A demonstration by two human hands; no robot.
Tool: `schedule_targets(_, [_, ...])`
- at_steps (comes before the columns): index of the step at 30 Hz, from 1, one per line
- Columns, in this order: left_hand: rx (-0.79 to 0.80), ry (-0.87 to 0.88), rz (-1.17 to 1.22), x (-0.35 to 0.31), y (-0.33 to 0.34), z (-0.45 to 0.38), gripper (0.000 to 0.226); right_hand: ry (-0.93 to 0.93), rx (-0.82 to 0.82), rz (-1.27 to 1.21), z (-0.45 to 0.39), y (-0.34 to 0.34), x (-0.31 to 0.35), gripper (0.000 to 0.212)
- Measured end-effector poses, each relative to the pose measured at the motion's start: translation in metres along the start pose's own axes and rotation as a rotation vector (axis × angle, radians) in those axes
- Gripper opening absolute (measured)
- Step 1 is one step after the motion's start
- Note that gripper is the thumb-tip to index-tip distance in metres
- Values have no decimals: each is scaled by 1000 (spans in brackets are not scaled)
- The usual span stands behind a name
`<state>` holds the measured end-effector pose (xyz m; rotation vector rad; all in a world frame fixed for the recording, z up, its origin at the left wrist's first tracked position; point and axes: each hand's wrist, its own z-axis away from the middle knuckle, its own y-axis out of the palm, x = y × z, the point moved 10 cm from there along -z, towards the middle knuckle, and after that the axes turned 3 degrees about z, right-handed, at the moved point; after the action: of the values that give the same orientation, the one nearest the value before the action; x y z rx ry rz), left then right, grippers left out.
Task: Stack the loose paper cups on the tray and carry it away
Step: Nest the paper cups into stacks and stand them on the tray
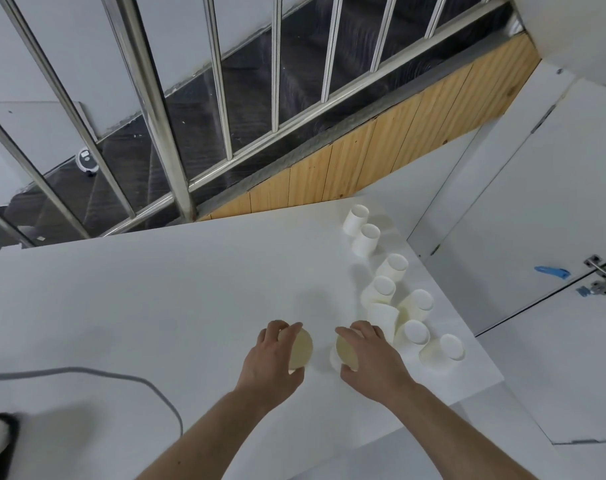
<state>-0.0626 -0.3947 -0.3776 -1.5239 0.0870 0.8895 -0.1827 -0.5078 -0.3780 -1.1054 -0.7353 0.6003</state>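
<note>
Currently left hand [277, 355] grips one paper cup [301, 348], right hand [371, 355] grips another cup [345, 351], mouths facing; loose cups [384, 292] clustered just right on white table [156, 289].

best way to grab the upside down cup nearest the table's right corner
Grip the upside-down cup around its tapered side wall, low near the wider rim, coming from above and the left with the right hand. Its closed base faces up, so there is no open rim to pinch, and other cups crowd its far side.

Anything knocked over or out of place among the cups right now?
No tray shows anywhere on the white table. The loose cups sit upside down in a ragged cluster at its right edge; none looks crushed. The left hand and right hand each grip one cup.
</note>
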Motion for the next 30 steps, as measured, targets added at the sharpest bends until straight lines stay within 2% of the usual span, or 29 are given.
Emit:
schedule_targets(5, [-48, 44, 52, 5, -19, -7, 72, 36, -84, -11, 1, -17, 13, 66])
schedule_targets(15, [-31, 113, 69, 16, -28, 15, 72, 89, -146, -38, 30, -20, 45, 67])
schedule_targets(22, [-104, 122, 94, 20, -41, 77, 69, 41, -199, -48, 69, -18, 81, 67])
schedule_targets(30, [-210, 74, 141, 39, -64, 188, 69, -64, -203, -108, 125, 14, 151, 66])
